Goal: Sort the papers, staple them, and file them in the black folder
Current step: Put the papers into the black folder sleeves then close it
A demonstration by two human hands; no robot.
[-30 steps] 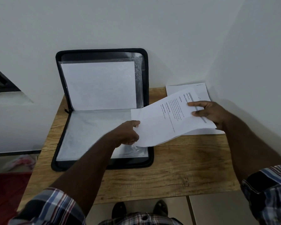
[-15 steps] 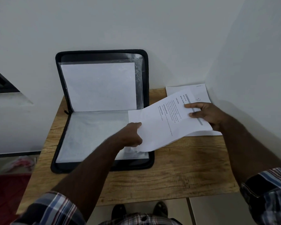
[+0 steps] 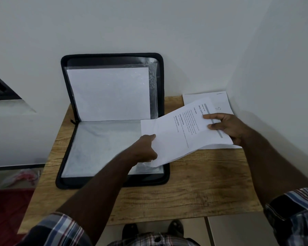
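Observation:
A black zip folder (image 3: pixel 164 178) lies open on the wooden table (image 3: pixel 194 189), its lid leaning upright against the wall. Clear sleeves with white sheets fill both halves. Both hands hold a printed set of papers (image 3: pixel 176 135) over the folder's right edge. My left hand (image 3: pixel 146 150) pinches the papers' near left edge. At the far right end, my right hand (image 3: pixel 226 126) grips the same set, fingers on top. Another white sheet (image 3: pixel 220 102) lies flat on the table at the back right, partly under the held papers.
White walls close off the table at the back and right. The table's front edge runs near my body; my shoes (image 3: pixel 175 228) show on the floor below. A red thing (image 3: pixel 7 210) lies on the floor to the left.
The held papers have shifted slightly left and lower towards the folder's lower half, both hands moving with them.

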